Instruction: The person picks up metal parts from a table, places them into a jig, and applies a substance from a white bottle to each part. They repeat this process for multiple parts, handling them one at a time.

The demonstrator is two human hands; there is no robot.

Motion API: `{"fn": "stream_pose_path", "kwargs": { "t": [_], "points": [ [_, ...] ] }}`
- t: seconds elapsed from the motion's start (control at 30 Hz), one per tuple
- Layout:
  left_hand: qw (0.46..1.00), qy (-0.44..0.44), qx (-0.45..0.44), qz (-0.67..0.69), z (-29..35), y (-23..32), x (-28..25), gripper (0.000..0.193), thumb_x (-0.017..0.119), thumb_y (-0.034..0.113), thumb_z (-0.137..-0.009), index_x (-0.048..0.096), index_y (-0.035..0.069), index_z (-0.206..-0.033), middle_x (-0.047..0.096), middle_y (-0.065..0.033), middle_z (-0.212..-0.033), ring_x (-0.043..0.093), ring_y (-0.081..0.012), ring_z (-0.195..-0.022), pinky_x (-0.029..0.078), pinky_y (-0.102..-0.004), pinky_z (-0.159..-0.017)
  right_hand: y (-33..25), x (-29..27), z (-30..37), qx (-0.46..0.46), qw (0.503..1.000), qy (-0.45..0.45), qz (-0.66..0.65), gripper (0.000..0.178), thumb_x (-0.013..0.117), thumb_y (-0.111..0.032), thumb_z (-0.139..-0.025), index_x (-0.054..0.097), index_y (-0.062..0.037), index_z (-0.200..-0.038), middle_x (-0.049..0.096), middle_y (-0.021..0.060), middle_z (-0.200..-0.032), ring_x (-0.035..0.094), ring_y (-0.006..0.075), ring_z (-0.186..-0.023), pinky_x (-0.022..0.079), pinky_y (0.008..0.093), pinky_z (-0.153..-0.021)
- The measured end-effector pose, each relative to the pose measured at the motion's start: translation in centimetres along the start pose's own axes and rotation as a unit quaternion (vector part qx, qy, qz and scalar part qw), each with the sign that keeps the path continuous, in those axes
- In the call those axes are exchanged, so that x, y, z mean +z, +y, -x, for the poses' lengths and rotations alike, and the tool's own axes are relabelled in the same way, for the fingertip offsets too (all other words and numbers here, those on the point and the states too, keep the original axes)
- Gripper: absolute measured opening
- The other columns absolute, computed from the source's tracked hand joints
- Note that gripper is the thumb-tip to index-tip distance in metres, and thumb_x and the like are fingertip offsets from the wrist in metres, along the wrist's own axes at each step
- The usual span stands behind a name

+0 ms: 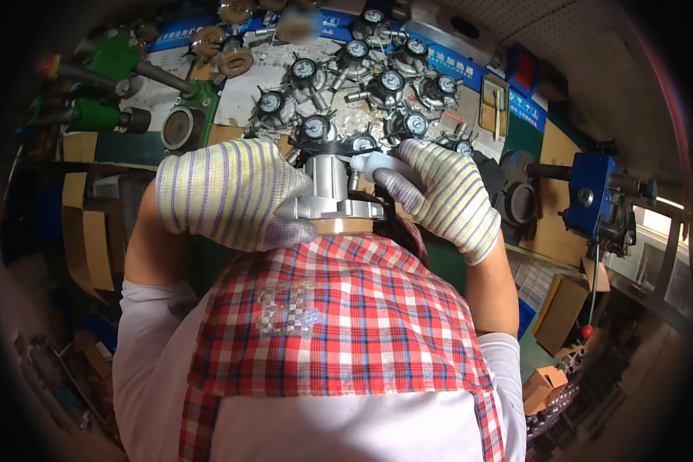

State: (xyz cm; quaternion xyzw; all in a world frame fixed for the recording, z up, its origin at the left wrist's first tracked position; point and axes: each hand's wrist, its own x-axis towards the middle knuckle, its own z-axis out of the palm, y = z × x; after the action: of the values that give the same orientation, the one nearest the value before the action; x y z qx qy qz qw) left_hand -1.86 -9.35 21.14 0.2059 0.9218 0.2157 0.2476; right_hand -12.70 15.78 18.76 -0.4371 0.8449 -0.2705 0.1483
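Observation:
A striped knit glove covers my left hand (231, 196), which is closed around a silver cast-metal housing (329, 179) in front of my chest. The housing stands upright, with a wide flange and a brown ring (339, 225) at its bottom. My right hand (453, 199), gloved the same way, grips a small white squeeze bottle (379, 164). The bottle's narrow end points left, close beside the upper part of the housing; whether it touches I cannot tell. Just beyond both hands, several similar metal assemblies (390, 85) with round dark tops stand on the bench.
A green hand press (196, 108) stands at the left, a blue press (590, 192) at the right. Several brown-ringed parts (235, 60) lie at the far left. A small metal tray (493, 105) sits at the far right. Cardboard boxes (560, 314) are at the lower right.

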Motion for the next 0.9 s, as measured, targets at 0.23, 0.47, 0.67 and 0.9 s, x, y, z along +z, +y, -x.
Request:
{"fn": "stream_pose_path", "kwargs": {
  "t": [0.23,0.47,0.67,0.9],
  "points": [
    [0.994,0.057,0.059,0.071,1.5,-3.6,0.5,0.047,0.071,0.038,-0.083,0.067,0.0,-0.109,0.07,-0.0162,-0.076,0.068,-0.0328,-0.064,0.055,-0.0397,-0.06,0.1,1.5,-1.4,-0.016,0.999,0.031,-0.008,0.035,0.072,-0.032,-0.087,0.068,0.0005,-0.1,0.067,0.023,-0.084,0.067,0.0393,-0.078,0.053,0.0418,-0.068],
    [0.838,0.002,-0.146,0.526,4.4,-11.5,1.4,0.047,0.062,0.046,-0.092,0.062,0.0,-0.101,0.063,-0.0055,-0.067,0.059,-0.0119,-0.052,0.045,-0.0205,-0.047,-0.5,0.9,-2.2,0.176,0.971,0.073,-0.141,0.034,0.069,-0.034,-0.089,0.066,-0.0008,-0.098,0.065,0.0167,-0.075,0.065,0.0273,-0.066,0.05,0.0358,-0.063],
    [0.697,0.212,-0.089,0.679,5.9,-24.7,9.9,0.042,0.068,0.037,-0.092,0.056,0.004,-0.114,0.063,-0.0057,-0.101,0.062,-0.0147,-0.089,0.05,-0.028,-0.076,0.5,1.2,0.2,0.305,0.896,0.163,-0.277,0.035,0.069,-0.035,-0.089,0.067,-0.0004,-0.096,0.063,0.0026,-0.068,0.056,0.0069,-0.059,0.045,0.0241,-0.055],
    [0.634,0.417,-0.234,0.608,1.2,-37.8,21.7,0.034,0.067,0.004,-0.087,0.058,0.007,-0.12,0.064,-0.0016,-0.102,0.059,-0.0138,-0.091,0.05,-0.028,-0.083,-0.6,1.8,1.4,0.332,0.859,0.25,-0.299,0.033,0.068,-0.038,-0.093,0.063,-0.0056,-0.091,0.062,0.0013,-0.069,0.052,0.006,-0.056,0.039,0.0215,-0.052]
  ]
}}
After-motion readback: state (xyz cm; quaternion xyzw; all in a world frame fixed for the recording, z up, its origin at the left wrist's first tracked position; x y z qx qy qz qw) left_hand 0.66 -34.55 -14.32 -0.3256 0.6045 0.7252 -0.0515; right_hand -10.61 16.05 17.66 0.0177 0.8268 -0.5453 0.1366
